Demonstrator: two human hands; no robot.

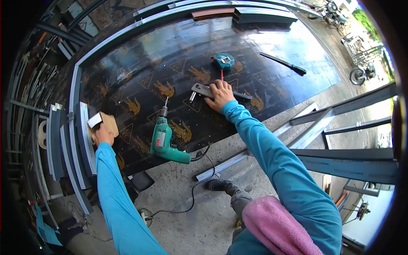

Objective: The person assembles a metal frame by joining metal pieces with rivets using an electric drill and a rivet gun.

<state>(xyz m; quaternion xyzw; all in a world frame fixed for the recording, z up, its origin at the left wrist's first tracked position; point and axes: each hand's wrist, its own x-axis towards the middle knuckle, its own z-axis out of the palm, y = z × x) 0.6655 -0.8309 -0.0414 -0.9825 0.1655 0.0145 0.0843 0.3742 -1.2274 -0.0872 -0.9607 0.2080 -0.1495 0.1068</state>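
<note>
At the table's left edge, my left hand [103, 135] has its fingers closed on a small cardboard box [110, 124] with a white flap. My right hand [221, 96] rests over a dark metal bar with a grey end plate [203, 90], its fingers wrapped round it. Just above that hand lies a teal tape measure [224, 61]. Between my hands a green power drill [163, 139] lies on its side, its bit pointing away from me. A short silver rod [192, 96] sits beside the plate.
The dark printed board [148, 55] forms the tabletop. A black-handled tool [284, 63] lies at its right. Metal profiles [76, 153] stand along the left edge, others [265, 16] at the back. The drill's cable [193, 195] hangs to the floor. Metal frames [348, 163] stand at right.
</note>
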